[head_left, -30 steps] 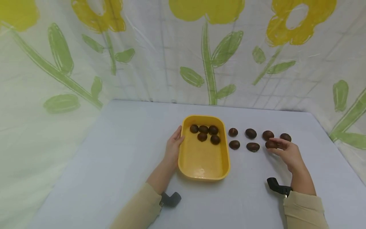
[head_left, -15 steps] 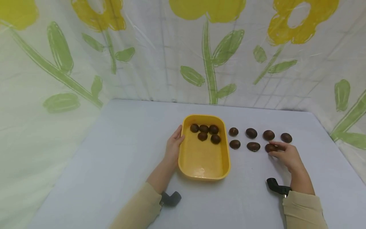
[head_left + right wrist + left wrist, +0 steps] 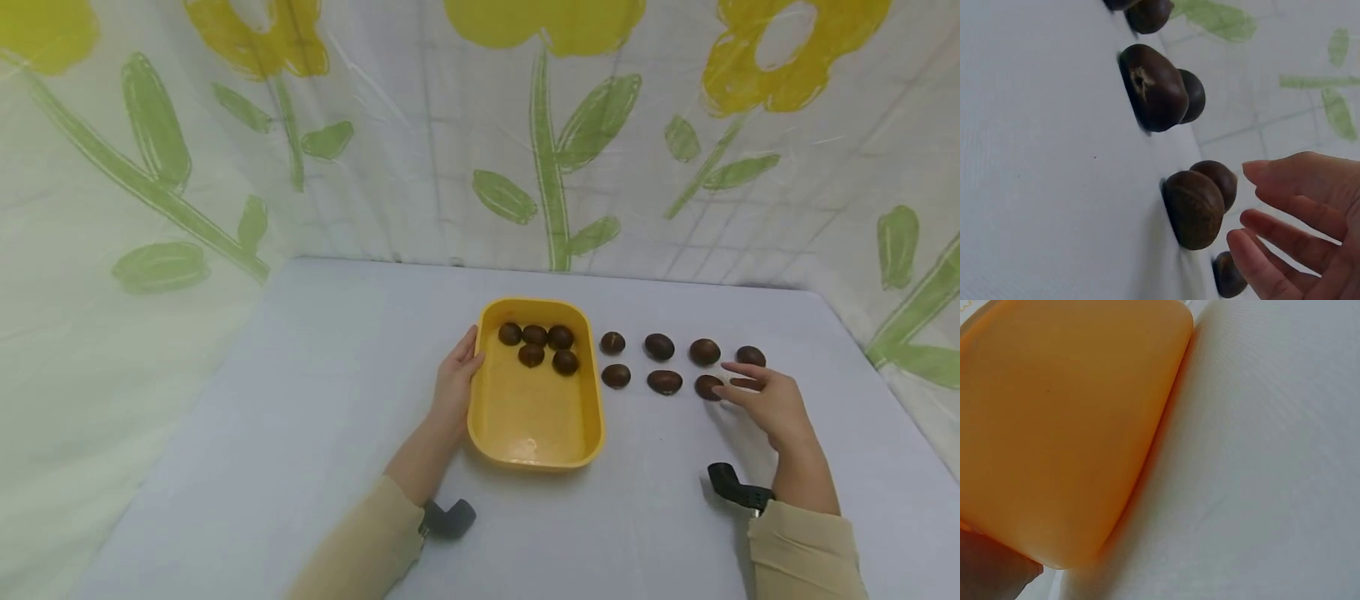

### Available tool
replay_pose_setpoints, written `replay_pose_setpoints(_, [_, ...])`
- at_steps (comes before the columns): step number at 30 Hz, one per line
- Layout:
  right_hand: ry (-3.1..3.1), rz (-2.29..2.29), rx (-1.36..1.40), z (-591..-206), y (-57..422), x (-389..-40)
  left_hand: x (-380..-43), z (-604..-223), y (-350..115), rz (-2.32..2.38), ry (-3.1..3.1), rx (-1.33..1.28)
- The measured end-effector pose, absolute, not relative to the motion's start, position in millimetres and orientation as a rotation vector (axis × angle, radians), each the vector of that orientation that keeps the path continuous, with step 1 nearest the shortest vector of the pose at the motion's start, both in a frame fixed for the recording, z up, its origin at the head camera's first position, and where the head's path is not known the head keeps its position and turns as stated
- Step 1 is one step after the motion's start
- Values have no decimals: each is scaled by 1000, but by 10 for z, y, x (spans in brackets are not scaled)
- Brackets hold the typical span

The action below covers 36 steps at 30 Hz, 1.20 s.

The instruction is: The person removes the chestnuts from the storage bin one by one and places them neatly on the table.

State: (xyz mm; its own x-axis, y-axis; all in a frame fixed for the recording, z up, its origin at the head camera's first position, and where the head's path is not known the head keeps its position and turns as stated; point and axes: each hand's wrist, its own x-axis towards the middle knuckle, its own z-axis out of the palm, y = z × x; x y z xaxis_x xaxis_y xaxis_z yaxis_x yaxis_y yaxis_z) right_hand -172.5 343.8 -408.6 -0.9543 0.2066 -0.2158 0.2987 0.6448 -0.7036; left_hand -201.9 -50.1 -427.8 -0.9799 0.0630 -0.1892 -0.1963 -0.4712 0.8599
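My left hand [image 3: 454, 379] grips the left side of a yellow plastic tray [image 3: 536, 429], thumb at the rim. Several brown chestnuts [image 3: 560, 337] lie at the far end inside it. In the left wrist view the tray's outer wall [image 3: 1072, 425] fills much of the picture, with part of my hand [image 3: 994, 569] at the lower left. To the right of the tray, more chestnuts stand in two rows. My right hand [image 3: 768, 404] is beside the nearer row's right-hand chestnut [image 3: 707, 387], fingers spread. The right wrist view shows a gap between the fingertips [image 3: 1244, 244] and that chestnut [image 3: 1194, 209].
The far row of chestnuts [image 3: 659, 347] runs behind the near row [image 3: 664, 382] on a white tabletop [image 3: 337, 400]. Behind the table's back edge hangs a white curtain [image 3: 390, 150] with yellow flowers. A black wrist mount [image 3: 738, 487] sits on each forearm.
My right hand has let go of the chestnut at the near row's right end and drawn back slightly right, its fingers spreading. The left hand and tray have stayed in place.
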Motion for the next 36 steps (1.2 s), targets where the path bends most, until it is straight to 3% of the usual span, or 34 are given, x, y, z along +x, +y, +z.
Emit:
replay_pose_setpoints(9, [2725, -1442, 306, -3867, 3222, -1739, -2018, -4260, -492, 2549, 1536, -222])
replay_pose_setpoints(21, [2678, -1388, 38, -3470, 2606, -2120, -2024, -4269, -497, 2527, 1558, -245])
replay_pose_setpoints(36, [2490, -1290, -228, -3558, 1500, -2476, -2041, -4287, -501, 2499, 1609, -232])
